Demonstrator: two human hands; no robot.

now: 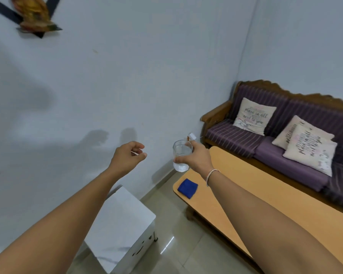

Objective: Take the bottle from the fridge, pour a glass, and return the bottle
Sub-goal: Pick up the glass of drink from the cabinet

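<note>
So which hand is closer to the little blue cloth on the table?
The right hand. It holds the glass just above the blue cloth at the table's near end. The left hand hangs off to the left, beyond the table.

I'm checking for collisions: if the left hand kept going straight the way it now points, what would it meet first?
Probably the bare wall. The left hand, fingers loosely curled and holding nothing, points forward at it with nothing visible between them. The glass in the right hand sits off to the side. Depth is unclear.

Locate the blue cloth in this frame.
In the head view, the blue cloth lies on the near-left corner of the wooden table, just below the right hand holding the glass.
</note>
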